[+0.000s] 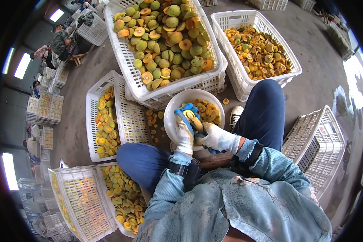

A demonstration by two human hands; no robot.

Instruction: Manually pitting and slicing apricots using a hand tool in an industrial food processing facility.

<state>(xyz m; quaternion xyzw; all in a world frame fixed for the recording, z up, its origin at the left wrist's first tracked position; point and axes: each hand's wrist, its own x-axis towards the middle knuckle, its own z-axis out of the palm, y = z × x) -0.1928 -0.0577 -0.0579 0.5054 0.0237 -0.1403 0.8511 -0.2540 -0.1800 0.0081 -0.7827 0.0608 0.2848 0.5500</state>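
My left hand [184, 126], in a white glove with blue-coated fingers, is closed round a yellow-green fruit half [188, 114]. Gloved the same way, my right hand [218, 138] grips a wooden-handled tool [197, 124], whose end meets the fruit half; its working tip is hidden. Both hands are close together over a white basin [170, 121] between my knees. Orange-brown cut fruit pieces [207, 111] lie in the basin. Ahead, a large white crate [123, 56] is heaped with green and orange halved fruit [169, 36].
A second crate [246, 82] at front right holds orange-brown fruit pieces. Crates of fruit halves [107, 129] stand on my left, and a tilted white crate [316, 149] on my right. Loose pieces [152, 119] litter the floor beside the basin. People [60, 42] and stacked crates [48, 107] are far left.
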